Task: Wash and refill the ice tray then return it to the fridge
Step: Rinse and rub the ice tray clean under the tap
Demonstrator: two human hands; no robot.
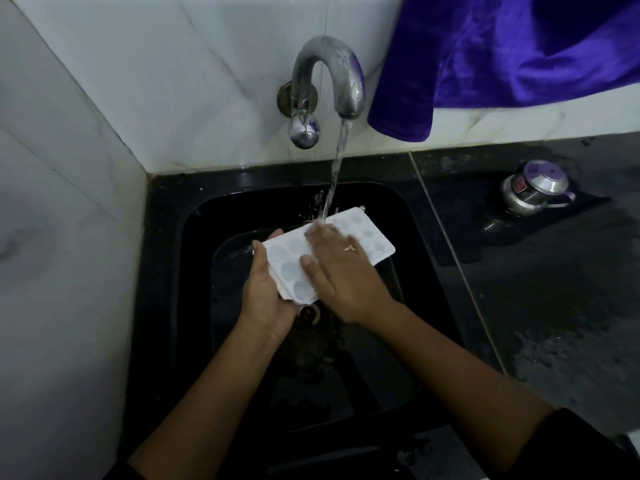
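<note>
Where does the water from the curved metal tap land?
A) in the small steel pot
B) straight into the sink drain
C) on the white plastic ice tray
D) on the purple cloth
C: the stream strikes the white plastic ice tray beside the fingertips of the right hand.

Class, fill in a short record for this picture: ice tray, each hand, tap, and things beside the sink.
Ice tray: white, over the sink, under the stream
Left hand: grips the tray's near end
Right hand: flat on the tray's top
Tap: running
Beside the sink: steel pot on the counter, purple cloth hanging above
</note>
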